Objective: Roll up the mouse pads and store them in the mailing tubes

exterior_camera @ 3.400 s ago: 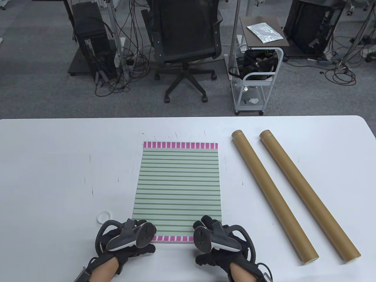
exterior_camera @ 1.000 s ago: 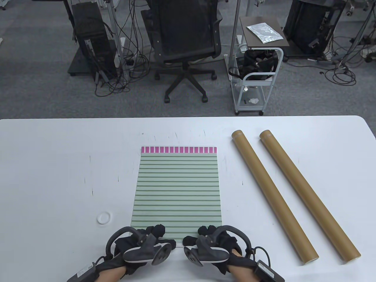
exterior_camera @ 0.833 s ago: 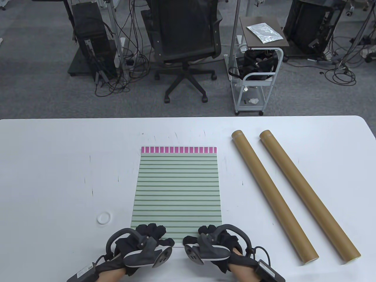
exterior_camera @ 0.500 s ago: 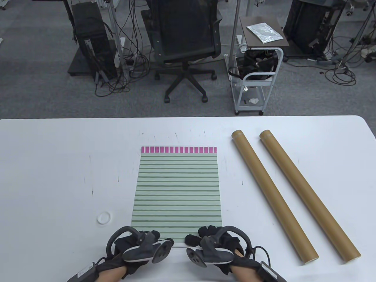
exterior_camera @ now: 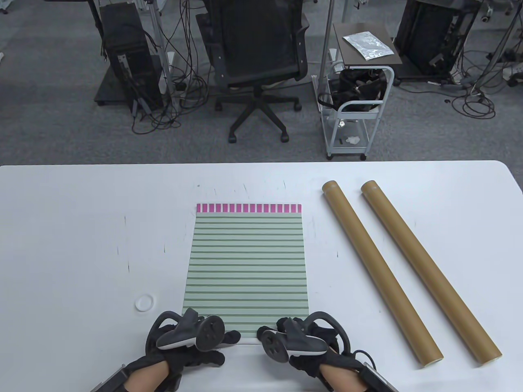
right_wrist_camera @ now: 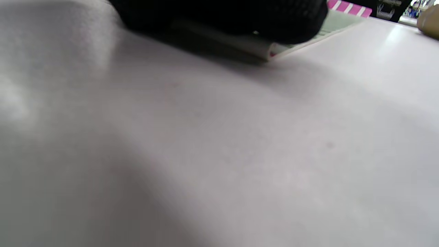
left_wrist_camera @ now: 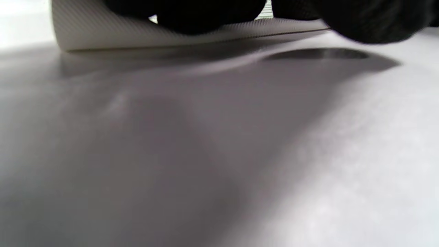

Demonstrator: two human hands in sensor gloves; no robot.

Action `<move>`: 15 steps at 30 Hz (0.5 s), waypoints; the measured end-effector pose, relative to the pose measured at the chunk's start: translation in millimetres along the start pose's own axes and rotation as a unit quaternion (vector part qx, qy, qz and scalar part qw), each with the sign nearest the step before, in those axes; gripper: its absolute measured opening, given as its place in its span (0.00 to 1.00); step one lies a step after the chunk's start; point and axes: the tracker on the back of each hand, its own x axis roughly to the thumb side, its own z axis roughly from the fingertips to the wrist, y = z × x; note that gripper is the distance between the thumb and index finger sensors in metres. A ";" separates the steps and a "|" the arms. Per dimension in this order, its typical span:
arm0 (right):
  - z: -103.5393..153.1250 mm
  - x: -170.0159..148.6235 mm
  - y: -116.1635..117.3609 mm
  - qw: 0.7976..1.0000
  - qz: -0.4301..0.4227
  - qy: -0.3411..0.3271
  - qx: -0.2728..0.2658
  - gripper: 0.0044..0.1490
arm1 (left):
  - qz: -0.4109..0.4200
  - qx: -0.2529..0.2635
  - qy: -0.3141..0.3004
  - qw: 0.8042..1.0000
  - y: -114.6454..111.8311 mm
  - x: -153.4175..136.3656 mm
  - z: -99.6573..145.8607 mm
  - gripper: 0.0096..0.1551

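A green-striped mouse pad lies flat mid-table, its pink-checked far edge pointing away from me. The near edge is curled up into a small roll. My left hand grips that roll at its left end and my right hand grips its right end. In the left wrist view black fingers lie over the pad's pale curled underside. The right wrist view shows fingers covering the roll's end. Two brown mailing tubes lie to the right.
A small white round cap lies left of the pad, close to my left hand. The tubes slant from far left to near right, their near ends close to the table's front. An office chair and a cart stand beyond the table.
The pad has slid slightly toward me and its near pink edge has been curled under. Over the last second both hands have turned over the roll, tipping the trackers up.
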 end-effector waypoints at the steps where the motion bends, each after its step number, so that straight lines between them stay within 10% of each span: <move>1: -0.2 -1.6 -0.1 1.000 -0.009 0.000 0.002 0.39 | -0.006 0.010 0.002 1.000 0.2 0.9 -0.7 0.30; 15: -7.2 -4.3 -0.7 0.999 -0.014 0.027 -0.008 0.35 | -0.116 0.060 0.019 0.991 7.9 17.1 -0.9 0.22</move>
